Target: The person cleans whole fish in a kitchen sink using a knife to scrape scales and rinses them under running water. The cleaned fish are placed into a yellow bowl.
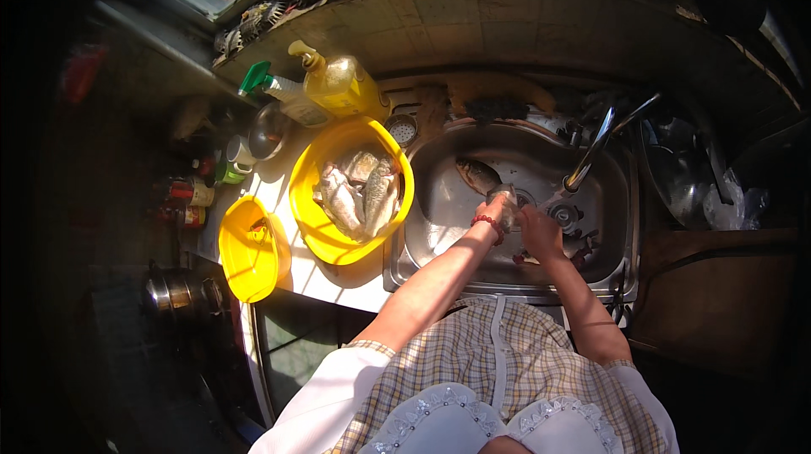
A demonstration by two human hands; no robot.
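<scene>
Over the stainless steel sink (pixel 443 251), my left hand (pixel 495 209) grips a fish (pixel 506 191), with a red bead bracelet at the wrist. Against the near side of that fish are the curled fingers of my right hand (pixel 540 229); whether they hold anything is hidden. A second fish (pixel 476 174) lies in the basin, just beyond my left hand. Dark red fish innards (pixel 583 252) are on the sink floor right of my right hand. The chrome faucet (pixel 589 153) reaches over the basin, and a pale streak, perhaps water, runs from its spout toward my right hand.
Left of the sink stands a yellow basin (pixel 301 213) holding several fish. A smaller yellow basin (pixel 244 264) sits at the counter's edge. Behind are a yellow pump bottle (pixel 345 86) and a green-topped spray bottle (pixel 294 99). A drain strainer (pixel 402 130) is by the sink.
</scene>
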